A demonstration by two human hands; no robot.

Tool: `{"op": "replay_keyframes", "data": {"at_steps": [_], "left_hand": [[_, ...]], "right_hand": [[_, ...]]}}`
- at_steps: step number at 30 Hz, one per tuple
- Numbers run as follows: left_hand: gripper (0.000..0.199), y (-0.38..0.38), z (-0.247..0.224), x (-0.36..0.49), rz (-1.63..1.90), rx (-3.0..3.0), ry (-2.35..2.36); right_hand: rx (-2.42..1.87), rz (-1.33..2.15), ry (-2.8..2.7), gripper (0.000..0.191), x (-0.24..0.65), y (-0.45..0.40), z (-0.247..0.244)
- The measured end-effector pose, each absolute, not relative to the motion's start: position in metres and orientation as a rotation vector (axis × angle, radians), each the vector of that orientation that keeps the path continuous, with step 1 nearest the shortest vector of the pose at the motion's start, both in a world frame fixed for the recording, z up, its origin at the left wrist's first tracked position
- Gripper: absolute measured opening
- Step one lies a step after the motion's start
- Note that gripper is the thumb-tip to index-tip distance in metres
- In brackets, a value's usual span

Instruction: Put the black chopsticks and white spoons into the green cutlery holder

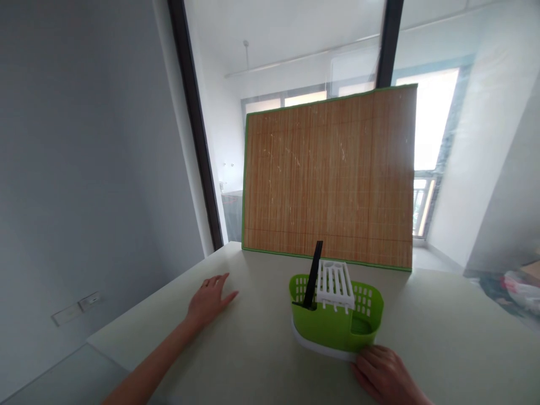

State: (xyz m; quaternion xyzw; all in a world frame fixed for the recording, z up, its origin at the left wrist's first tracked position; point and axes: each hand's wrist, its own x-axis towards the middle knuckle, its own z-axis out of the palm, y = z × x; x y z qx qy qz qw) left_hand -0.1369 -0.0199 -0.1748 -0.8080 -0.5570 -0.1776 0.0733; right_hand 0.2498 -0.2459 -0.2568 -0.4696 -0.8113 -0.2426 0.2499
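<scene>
A green plastic basket (324,329) with slotted walls and a white base stands upright on the white table (248,337). Across its top sits a white slatted rack (335,283) with small hooks along the near edge. A long black piece (313,275) rises from the basket's left part, leaning slightly right. My left hand (210,299) rests on the table left of the basket, fingers apart, holding nothing. At the basket's lower right corner, my right hand (382,368) has its fingers bent against the white base; the fingertips are partly hidden.
Behind the basket, a large bamboo-patterned board (329,180) with green edging stands on the table, before a glass partition with dark frames. A grey wall (84,169) with sockets is at the left. Plastic bags (523,292) lie beyond the table at the right.
</scene>
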Motion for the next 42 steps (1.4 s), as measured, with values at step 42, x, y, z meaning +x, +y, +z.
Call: {"op": "replay_keyframes", "data": {"at_steps": [42], "left_hand": [[0.05,-0.043,-0.12,0.098,-2.187,-3.138,-1.455]], "right_hand": [[-1.438,-0.553,-2.21,0.026,0.253,-0.244,-0.259]]}}
